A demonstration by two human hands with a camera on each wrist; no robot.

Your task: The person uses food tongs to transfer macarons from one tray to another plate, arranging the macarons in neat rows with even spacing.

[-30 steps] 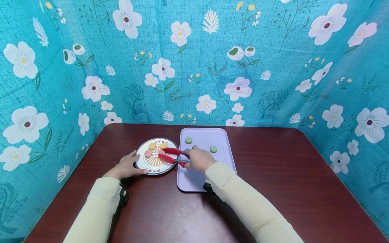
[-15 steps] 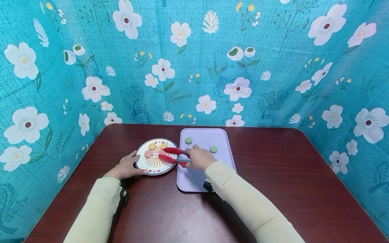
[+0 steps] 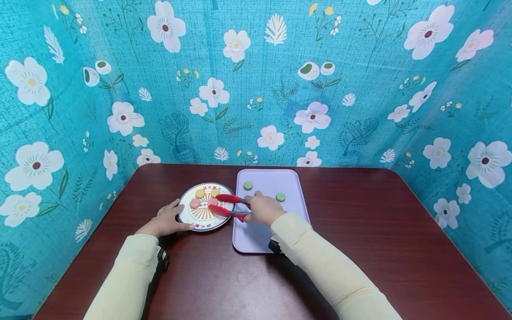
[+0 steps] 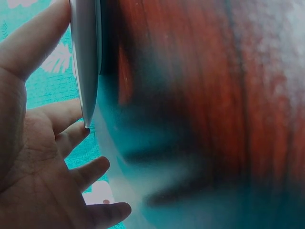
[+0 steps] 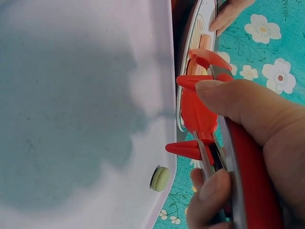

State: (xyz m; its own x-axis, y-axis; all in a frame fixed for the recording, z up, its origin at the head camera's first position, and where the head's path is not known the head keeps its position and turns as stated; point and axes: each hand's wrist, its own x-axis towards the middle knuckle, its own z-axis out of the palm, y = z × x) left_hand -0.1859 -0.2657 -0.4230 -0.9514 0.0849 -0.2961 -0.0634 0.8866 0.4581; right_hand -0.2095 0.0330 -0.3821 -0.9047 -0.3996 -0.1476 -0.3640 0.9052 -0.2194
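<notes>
My left hand (image 3: 166,218) rests on the left side of a round patterned plate (image 3: 219,221), thumb at the near rim and fingers spread. In the left wrist view the thumb and fingertips touch the rim of the plate (image 4: 86,62). My right hand (image 3: 264,209) grips red-tipped tongs (image 3: 221,210) from the right, over the tray. The tong tips reach over the plate, on either side of a pink macaron (image 3: 213,202). Another pink macaron (image 3: 194,203) and two yellow macarons, one left (image 3: 200,193) and one right (image 3: 215,192), lie on the plate.
A lilac tray (image 3: 248,238) stands right of the plate, under my right hand. Two green macarons lie on it, one at the back left (image 3: 248,186), one further right (image 3: 281,196). A floral teal cloth (image 3: 256,89) hangs behind the dark wooden table (image 3: 360,213).
</notes>
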